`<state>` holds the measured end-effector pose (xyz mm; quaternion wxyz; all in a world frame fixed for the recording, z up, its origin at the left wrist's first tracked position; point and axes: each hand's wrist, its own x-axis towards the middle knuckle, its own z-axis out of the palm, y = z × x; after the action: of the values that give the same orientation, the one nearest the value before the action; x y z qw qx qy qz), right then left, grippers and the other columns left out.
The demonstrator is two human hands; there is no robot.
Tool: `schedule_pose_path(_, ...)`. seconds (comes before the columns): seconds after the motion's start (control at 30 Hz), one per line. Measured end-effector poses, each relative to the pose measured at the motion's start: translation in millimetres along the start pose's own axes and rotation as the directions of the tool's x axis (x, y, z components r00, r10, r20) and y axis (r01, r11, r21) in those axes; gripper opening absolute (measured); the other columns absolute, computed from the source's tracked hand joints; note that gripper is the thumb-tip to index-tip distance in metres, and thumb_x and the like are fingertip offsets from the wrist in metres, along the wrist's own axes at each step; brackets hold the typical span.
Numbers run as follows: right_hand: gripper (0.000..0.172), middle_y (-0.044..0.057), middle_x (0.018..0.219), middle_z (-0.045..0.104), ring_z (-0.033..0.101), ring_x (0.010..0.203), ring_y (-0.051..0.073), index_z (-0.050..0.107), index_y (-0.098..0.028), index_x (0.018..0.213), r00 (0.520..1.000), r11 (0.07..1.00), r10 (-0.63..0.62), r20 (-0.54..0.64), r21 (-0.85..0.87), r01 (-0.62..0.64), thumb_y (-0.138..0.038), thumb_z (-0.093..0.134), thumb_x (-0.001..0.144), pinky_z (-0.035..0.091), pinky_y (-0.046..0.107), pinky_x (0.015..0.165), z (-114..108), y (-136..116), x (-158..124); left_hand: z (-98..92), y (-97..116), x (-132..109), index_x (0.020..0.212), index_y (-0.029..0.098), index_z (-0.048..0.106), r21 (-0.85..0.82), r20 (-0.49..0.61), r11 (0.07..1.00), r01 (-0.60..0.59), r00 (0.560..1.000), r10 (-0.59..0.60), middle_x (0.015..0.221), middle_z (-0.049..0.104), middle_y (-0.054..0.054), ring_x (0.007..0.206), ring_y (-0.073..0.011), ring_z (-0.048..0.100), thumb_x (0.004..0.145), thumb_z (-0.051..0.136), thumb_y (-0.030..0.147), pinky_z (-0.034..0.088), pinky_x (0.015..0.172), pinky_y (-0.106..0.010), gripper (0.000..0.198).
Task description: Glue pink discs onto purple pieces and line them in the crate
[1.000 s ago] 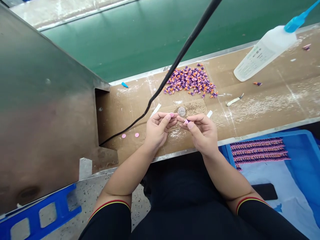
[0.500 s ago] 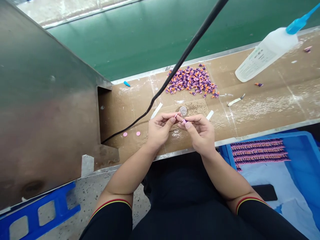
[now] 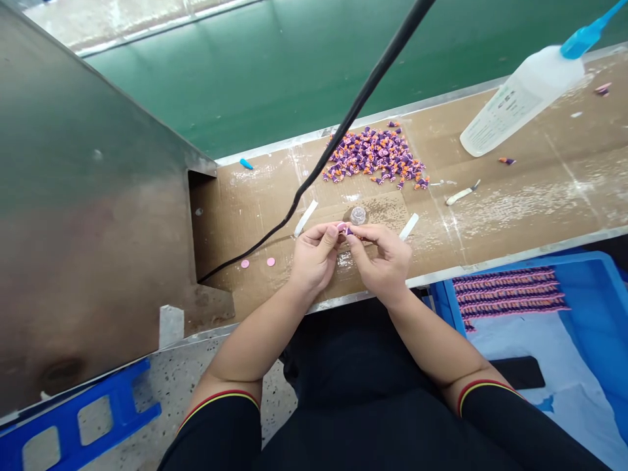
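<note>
My left hand [image 3: 314,256] pinches a small pink disc [image 3: 341,226] between thumb and fingers. Against it, my right hand [image 3: 383,258] holds a tiny purple-and-pink piece [image 3: 348,231]; the two parts touch, though the fingers hide most of both. Just beyond my fingertips is a small clear round container [image 3: 358,215]. Two more pink discs, one [image 3: 271,261] and another [image 3: 244,263], lie flat to the left. Further back sits a heap of purple, pink and orange pieces [image 3: 375,156].
A black cable [image 3: 338,137] crosses in front of the bench. To the right lie a white bottle with blue nozzle [image 3: 523,101] and a small white-handled tool [image 3: 461,195]. A blue tray [image 3: 589,294] with rows of pieces stands lower right; a metal housing [image 3: 98,216] is at left.
My hands have come together, and the right hand has moved left. The purple-and-pink piece, apart from the disc before, now meets it.
</note>
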<state>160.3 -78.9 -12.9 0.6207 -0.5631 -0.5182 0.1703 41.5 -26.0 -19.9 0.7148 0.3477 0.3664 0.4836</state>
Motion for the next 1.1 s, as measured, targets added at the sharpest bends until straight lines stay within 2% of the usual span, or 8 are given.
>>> schedule_pose_path(0.2, 0.015, 0.004, 0.105, 0.085, 0.081, 0.095, 0.023, 0.082, -0.031, 0.107, 0.999, 0.999, -0.032, -0.01, 0.023, 0.033, -0.023, 0.07, 0.101, 0.069, 0.043, 0.086, 0.8, 1.4, 0.0, 1.1, 2.5, -1.5, 0.08, 0.024, 0.084, -0.018, -0.004, 1.0, 0.008, 1.0, -0.008, 0.089, 0.082, -0.003, 0.084, -0.0141, 0.074, 0.067, 0.102, 0.054, 0.061, 0.086, -0.027, 0.037)
schedule_pose_path(0.37, 0.016, 0.003, 0.104, 0.085, 0.082, 0.095, 0.021, 0.081, -0.028, 0.107, 0.996, 0.996, -0.082, -0.036, 0.019, 0.083, -0.018, 0.072, 0.1, 0.07, 0.039, 0.085, 3.0, 3.0, -0.1, 3.3, 3.9, -1.9, 0.079, 0.023, 0.085, -0.012, -0.032, 1.0, -0.002, 0.999, 0.001, 0.086, 0.082, -0.004, 0.082, -0.0141, 0.074, 0.064, 0.103, 0.055, 0.063, 0.085, -0.027, 0.04)
schedule_pose_path(0.53, 0.017, 0.002, 0.103, 0.085, 0.082, 0.092, 0.02, 0.081, -0.029, 0.108, 0.992, 0.994, -0.105, -0.076, 0.003, 0.106, -0.017, 0.072, 0.1, 0.07, 0.037, 0.082, 5.7, 2.6, -1.0, 3.6, -0.2, -3.5, 0.082, 0.024, 0.086, 0.076, -0.065, 0.992, -0.099, 0.992, 0.104, 0.085, 0.082, -0.005, 0.082, -0.0156, 0.077, 0.067, 0.1, 0.058, 0.065, 0.088, -0.029, 0.04)
schedule_pose_path(0.63, 0.015, 0.003, 0.101, 0.085, 0.082, 0.091, 0.02, 0.081, -0.028, 0.106, 0.986, 0.991, -0.136, -0.097, -0.031, 0.133, -0.017, 0.073, 0.1, 0.071, 0.037, 0.082, 6.5, 1.5, -1.4, 2.4, -3.3, -5.1, 0.085, 0.025, 0.087, 0.152, -0.065, 0.974, -0.166, 0.982, 0.178, 0.09, 0.084, -0.006, 0.088, -0.0188, 0.08, 0.071, 0.098, 0.059, 0.066, 0.093, -0.033, 0.039)
schedule_pose_path(0.8, 0.01, 0.003, 0.097, 0.084, 0.081, 0.087, 0.02, 0.08, -0.026, 0.101, 0.988, 0.993, -0.115, -0.103, -0.053, 0.11, -0.019, 0.073, 0.1, 0.07, 0.036, 0.08, 6.8, 0.2, -2.2, -1.2, -7.7, -6.3, 0.091, 0.025, 0.087, 0.228, -0.029, 0.943, -0.243, 0.966, 0.256, 0.102, 0.085, -0.008, 0.102, -0.0219, 0.081, 0.081, 0.092, 0.057, 0.065, 0.099, -0.035, 0.033)
schedule_pose_path(1.1, 0.007, 0.003, 0.097, 0.084, 0.081, 0.087, 0.02, 0.079, -0.027, 0.099, 0.992, 0.996, -0.066, -0.104, -0.064, 0.059, -0.023, 0.072, 0.099, 0.071, 0.038, 0.079, 6.5, 0.2, -3.5, -0.5, -5.6, -8.9, 0.099, 0.03, 0.088, 0.317, 0.075, 0.858, -0.405, 0.912, 0.403, 0.104, 0.085, -0.007, 0.106, -0.0233, 0.081, 0.092, 0.085, 0.048, 0.066, 0.101, -0.04, 0.02)
